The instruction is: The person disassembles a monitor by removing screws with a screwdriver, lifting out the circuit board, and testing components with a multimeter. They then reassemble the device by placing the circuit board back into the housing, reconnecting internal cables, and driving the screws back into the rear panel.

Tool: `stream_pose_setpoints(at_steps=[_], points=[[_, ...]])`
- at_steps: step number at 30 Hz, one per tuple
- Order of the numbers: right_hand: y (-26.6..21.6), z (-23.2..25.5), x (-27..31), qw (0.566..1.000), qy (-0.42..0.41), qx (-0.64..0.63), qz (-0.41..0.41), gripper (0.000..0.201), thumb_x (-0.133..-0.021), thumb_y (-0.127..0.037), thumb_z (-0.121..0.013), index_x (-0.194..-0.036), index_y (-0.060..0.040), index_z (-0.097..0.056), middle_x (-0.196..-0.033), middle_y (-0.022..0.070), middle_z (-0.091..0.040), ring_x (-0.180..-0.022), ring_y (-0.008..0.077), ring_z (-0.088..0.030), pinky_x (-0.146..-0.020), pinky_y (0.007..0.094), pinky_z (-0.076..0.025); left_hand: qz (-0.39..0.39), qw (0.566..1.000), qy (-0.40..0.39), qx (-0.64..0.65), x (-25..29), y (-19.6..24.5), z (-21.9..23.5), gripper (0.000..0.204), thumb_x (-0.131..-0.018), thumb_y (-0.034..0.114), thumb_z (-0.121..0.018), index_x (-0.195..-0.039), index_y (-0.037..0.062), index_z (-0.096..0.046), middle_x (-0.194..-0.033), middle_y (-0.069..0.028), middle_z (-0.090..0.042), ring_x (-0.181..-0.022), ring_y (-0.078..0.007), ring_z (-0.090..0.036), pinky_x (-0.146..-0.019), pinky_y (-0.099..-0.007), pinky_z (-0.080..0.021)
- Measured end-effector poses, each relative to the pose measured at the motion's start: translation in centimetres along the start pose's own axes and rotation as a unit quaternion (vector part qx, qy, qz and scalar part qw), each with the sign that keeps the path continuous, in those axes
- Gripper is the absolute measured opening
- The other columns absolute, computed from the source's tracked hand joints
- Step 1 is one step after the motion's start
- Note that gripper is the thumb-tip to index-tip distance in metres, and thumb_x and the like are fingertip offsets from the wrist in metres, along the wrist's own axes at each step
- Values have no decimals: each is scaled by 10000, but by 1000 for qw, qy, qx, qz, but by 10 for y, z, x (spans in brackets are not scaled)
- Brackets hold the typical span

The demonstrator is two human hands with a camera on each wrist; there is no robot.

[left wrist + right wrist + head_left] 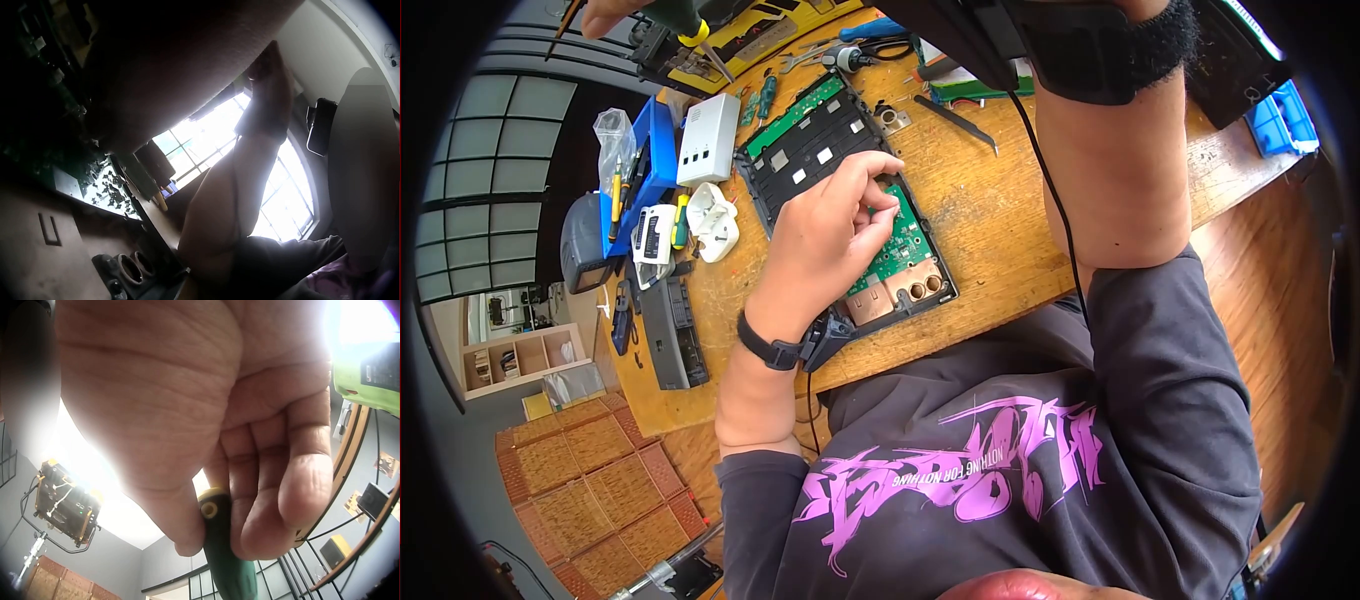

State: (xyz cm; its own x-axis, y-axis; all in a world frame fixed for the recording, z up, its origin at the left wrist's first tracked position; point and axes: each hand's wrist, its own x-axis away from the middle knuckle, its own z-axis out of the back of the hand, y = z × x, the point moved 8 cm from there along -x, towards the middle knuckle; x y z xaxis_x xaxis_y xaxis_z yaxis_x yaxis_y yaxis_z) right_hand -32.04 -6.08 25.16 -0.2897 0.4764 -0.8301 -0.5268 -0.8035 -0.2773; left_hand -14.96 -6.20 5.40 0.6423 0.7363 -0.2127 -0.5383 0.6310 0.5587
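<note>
My left hand [825,225] is over an opened black electronic device [940,297], its bent fingers close above the green circuit board [908,240]. Thumb and fingertips come together there; I cannot tell whether something small is between them. Beside the board is a copper-coloured plate [868,305], also dim in the left wrist view. My right hand [187,394] is raised and grips a screwdriver [231,569] with a green and black handle and a yellow ring between thumb and fingers. In the head view only its fingertips show, and the screwdriver's shaft points down toward the bench.
Left on the wooden bench [1000,240] stand a white box [708,138], a blue bin [658,150] of tools and a white shell [715,222]. Black tweezers [957,123] lie right of the device. Wrenches and a blue-handled tool [874,29] lie behind it. A cable hangs from the right wrist.
</note>
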Motion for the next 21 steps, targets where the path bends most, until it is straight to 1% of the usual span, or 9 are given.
stream_pose_setpoints(at_steps=[2,9,11,21], points=[[0,0,0,1000,-1,1,0,321,-846,-216,-816,-895,98,-773,-841,296,-744,-785,446,-757,-746,471,-631,21,1000,-11,1,0,0,0,438,-954,-49,-807,-1366,69,-714,-944,-49,-801,-762,-108,-729,-694,-272,-580],[2,1,-1,1000,-2,-2,-1,321,-847,-218,-819,-897,97,-775,-839,293,-745,-783,442,-757,-744,469,-629,19,1000,-6,14,0,-1,1,480,-953,-50,-809,-1405,74,-709,-942,-44,-800,-751,-95,-718,-691,-265,-578],[1,0,0,1000,-3,-3,-2,322,-848,-218,-820,-898,96,-776,-839,292,-745,-783,441,-757,-744,468,-629,6,1000,-4,8,0,1,0,489,-954,-53,-808,-1416,72,-710,-939,-42,-801,-749,-89,-714,-691,-262,-579],[3,0,5,1000,-3,-2,-7,323,-849,-221,-824,-901,94,-778,-836,287,-746,-781,435,-758,-742,465,-628,6,1000,-5,22,2,0,1,492,-961,-52,-805,-1429,72,-714,-955,-45,-811,-765,-85,-721,-702,-261,-582]])
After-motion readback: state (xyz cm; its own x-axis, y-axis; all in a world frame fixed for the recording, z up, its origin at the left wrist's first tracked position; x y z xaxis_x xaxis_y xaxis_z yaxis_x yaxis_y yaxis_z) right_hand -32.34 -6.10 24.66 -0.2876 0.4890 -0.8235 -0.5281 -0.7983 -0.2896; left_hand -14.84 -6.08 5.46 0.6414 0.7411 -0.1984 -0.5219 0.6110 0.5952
